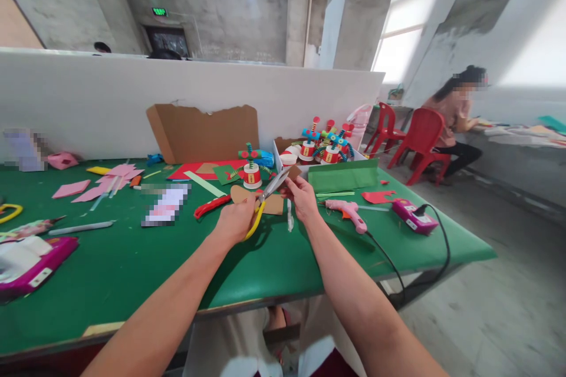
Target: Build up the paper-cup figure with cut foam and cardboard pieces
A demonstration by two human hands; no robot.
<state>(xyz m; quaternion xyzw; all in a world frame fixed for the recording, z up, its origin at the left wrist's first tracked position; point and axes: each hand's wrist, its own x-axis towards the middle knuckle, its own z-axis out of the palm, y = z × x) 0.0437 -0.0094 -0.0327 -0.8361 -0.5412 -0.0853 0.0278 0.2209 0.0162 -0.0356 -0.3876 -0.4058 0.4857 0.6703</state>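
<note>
Yellow-handled scissors [255, 222] are gripped in my left hand [236, 218], their blades angled up and right. My right hand [300, 195] pinches a small piece of brown cardboard [293, 173] close to the blade tips; whether the blades touch it I cannot tell. Behind the scissors lie more brown cardboard pieces [275, 205] and a red-handled tool [212, 206]. Just past my hands stands a small paper-cup figure [252, 175] with a red and white body and a green head.
A pink glue gun [349, 212] lies right, its cord running to a magenta power strip [413, 216]. A white box [278, 159] with several cup figures stands behind. Pink paper [119, 177] and another power strip [39, 271] are left. A person sits by red chairs [427, 135].
</note>
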